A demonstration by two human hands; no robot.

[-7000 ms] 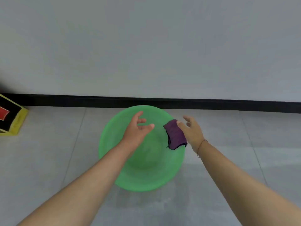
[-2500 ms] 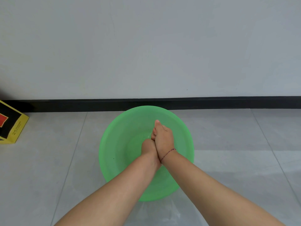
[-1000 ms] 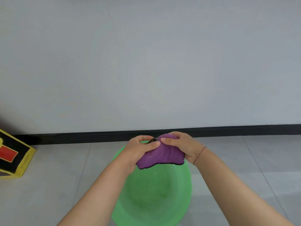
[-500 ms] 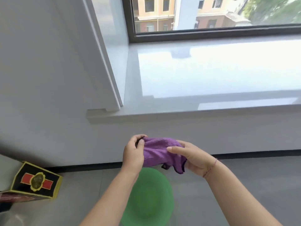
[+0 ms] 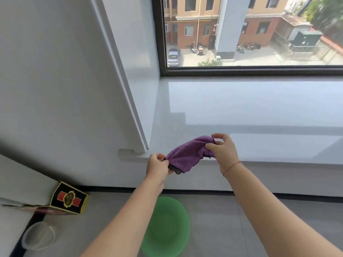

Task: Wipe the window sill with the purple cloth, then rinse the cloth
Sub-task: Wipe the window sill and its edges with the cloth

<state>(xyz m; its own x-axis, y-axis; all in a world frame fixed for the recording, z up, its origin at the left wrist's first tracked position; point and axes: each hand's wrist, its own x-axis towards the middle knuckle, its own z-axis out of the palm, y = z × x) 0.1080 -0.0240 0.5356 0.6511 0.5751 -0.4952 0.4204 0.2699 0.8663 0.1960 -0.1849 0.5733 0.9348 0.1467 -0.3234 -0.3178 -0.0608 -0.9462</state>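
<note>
A pale wall (image 5: 55, 80) fills the left side of the view, and a dark-framed window (image 5: 250, 34) at the upper right looks out on brick buildings and a parked car. Below the window runs the wide, glossy white window sill (image 5: 250, 108), which mirrors the bright sky and ends at the left against a white trim strip (image 5: 130, 108). Under the sill lies a grey tiled floor (image 5: 259, 219) edged with a dark skirting board. On the floor, directly beneath the person's arms, stands a round green basin (image 5: 170, 229), partly hidden by the left forearm. At the lower left, a black and yellow box (image 5: 69, 200) with a red label leans near the wall, and a clear round container (image 5: 38, 238) sits near it at the bottom corner. Both bare arms reach forward from the bottom edge. The purple cloth (image 5: 187, 154) is held in the air between the two hands, just in front of the sill's front edge and above the basin, sagging a little in the middle. The left hand (image 5: 157, 167) has its grip pinched on the cloth's lower left end, and the right hand (image 5: 224, 151), with a thin red string on its wrist, has its grip closed on the upper right end, forefinger raised.
</note>
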